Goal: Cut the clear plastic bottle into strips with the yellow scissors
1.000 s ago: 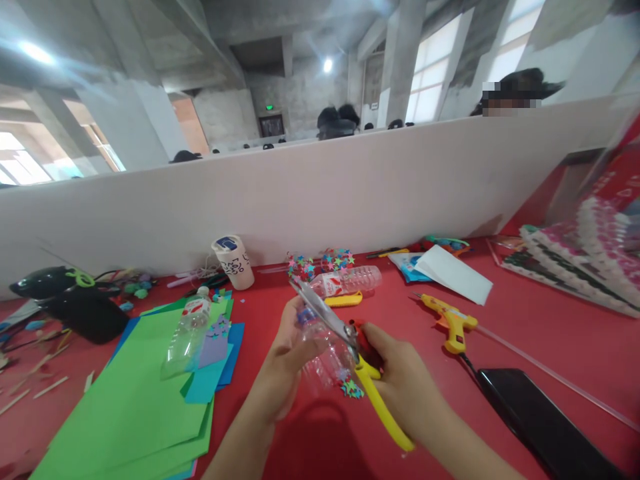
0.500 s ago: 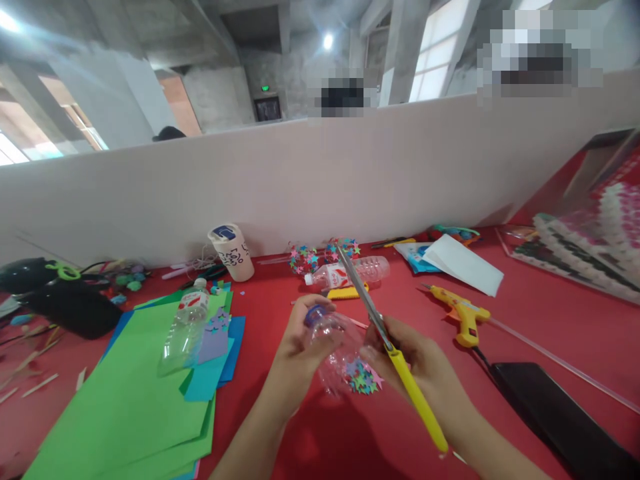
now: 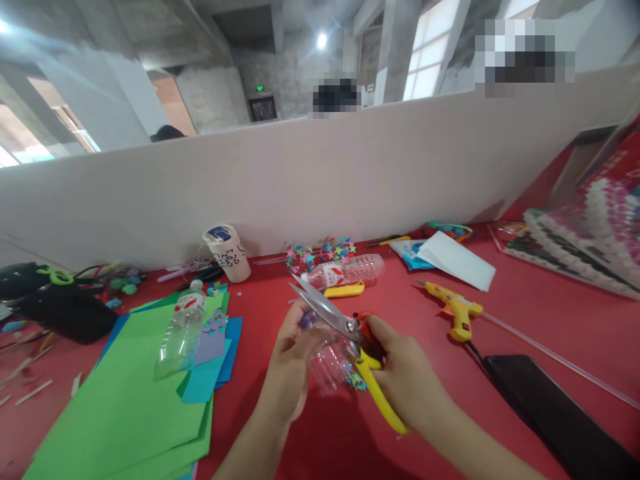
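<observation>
My left hand [image 3: 295, 360] is closed around a clear plastic bottle piece [image 3: 325, 370] with a blue-purple cap, near its neck. In my right hand [image 3: 400, 363] are scissors [image 3: 333, 313] with yellow and red-orange handles. Their blades are slightly apart and point up and left, over the capped end of the bottle piece. Whether the blades touch the plastic I cannot tell. Small foam stars [image 3: 357, 381] in several colours show at the lower right of the bottle piece, partly hidden by the scissors and my right hand.
Behind my hands lie a clear bottle [image 3: 350, 272], a yellow cutter [image 3: 344, 291] and star-covered pieces [image 3: 337, 249]. Green sheets [image 3: 135, 387] with another bottle [image 3: 183, 330] are at left, near a white cup [image 3: 227, 253]. A yellow glue gun [image 3: 453, 310] and black case [image 3: 550, 407] lie right.
The scissors have turned left, and their blades have parted over the bottle piece. My right hand has shifted and now grips the handles. The left hand still holds the bottle piece.
</observation>
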A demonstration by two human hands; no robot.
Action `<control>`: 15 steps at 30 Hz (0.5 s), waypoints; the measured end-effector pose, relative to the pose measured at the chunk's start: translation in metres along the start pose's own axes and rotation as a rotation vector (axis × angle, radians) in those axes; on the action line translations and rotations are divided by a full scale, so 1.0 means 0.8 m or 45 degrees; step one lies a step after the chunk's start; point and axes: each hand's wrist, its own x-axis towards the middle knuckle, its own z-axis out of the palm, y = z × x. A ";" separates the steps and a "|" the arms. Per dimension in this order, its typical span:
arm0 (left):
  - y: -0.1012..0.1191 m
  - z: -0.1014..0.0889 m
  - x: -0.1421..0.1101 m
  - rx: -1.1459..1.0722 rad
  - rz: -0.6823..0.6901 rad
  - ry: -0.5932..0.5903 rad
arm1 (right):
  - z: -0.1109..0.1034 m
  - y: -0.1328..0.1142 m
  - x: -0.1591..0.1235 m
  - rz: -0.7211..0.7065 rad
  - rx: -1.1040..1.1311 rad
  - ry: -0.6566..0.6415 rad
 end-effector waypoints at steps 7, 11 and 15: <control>0.001 -0.013 0.008 0.256 0.110 -0.093 | -0.002 -0.002 -0.002 -0.013 -0.009 -0.098; 0.014 -0.033 0.017 0.446 0.347 0.025 | -0.011 -0.008 -0.005 -0.025 0.105 -0.207; 0.034 -0.053 0.023 0.527 0.508 0.180 | -0.032 -0.009 -0.012 -0.106 0.341 -0.554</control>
